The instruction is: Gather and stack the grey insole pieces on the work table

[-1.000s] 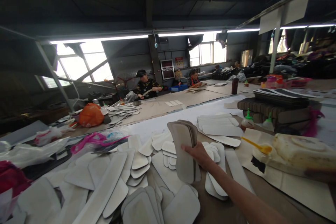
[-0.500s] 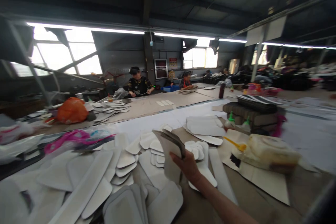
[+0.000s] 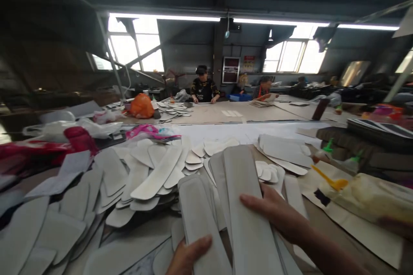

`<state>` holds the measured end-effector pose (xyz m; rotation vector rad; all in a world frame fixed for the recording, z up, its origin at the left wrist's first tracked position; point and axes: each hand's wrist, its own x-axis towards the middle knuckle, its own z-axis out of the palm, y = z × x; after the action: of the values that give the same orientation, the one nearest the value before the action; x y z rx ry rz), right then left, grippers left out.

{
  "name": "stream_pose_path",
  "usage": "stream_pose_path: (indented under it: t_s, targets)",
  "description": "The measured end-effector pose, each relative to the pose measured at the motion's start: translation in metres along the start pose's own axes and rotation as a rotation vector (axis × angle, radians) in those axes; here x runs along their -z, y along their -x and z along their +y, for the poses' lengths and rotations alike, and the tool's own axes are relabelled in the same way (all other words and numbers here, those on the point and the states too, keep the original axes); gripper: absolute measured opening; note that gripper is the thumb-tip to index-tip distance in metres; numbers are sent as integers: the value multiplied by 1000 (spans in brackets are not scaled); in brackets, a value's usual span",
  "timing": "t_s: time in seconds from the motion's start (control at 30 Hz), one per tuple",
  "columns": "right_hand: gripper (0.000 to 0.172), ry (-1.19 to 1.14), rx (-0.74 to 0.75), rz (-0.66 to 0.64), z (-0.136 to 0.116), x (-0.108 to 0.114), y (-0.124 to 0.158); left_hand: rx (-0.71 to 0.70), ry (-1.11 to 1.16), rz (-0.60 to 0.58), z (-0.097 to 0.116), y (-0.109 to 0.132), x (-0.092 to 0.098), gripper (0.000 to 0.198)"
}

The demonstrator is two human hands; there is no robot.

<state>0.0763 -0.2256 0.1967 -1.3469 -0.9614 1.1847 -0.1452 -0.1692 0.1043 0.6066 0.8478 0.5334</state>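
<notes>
Long grey-white panels with rounded corners fill both hands. My right hand (image 3: 280, 210) is closed round a stack of panels (image 3: 247, 206), its thumb lying on the front face. Lower and to the left, my left hand (image 3: 190, 253) grips another panel stack (image 3: 201, 219), thumb across the front. The two stacks tilt side by side, tops pointing away from me. My fingers behind them are hidden. Many loose panels (image 3: 158, 172) lie heaped on the table to the left. A pile of larger pale panels (image 3: 284, 152) lies beyond my right hand.
A yellow spoon (image 3: 332, 179) rests near a stained pale container (image 3: 371, 195) at right, with green-tipped bottles (image 3: 327, 148) behind. Pink and white plastic bags lie left. Across the table sits an orange bag (image 3: 142, 105); a person (image 3: 204, 86) works there.
My view has swung left. My left hand has come into view holding a stack. My right hand now holds long panels, seen face-on rather than edge-on.
</notes>
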Motion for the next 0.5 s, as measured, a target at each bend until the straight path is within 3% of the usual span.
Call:
stream_pose_path:
  t_s: [0.07,0.13,0.23,0.33,0.5]
  targets:
    - [57,-13,-25,-2,7,-11,6,-13,-1,-70,3,2,2,84]
    - [58,-13,-38,-15,7,-18,11,-87,-27,-48,5,7,3,89]
    - [57,-77,-82,-135,1,-29,19,-195,-90,15,8,14,4,93]
    - [57,-145,-85,-235,2,-44,25,-227,-211,97,9,18,6,89]
    - [67,-223,-88,-239,21,-73,29,-205,-256,208,2,26,17,69]
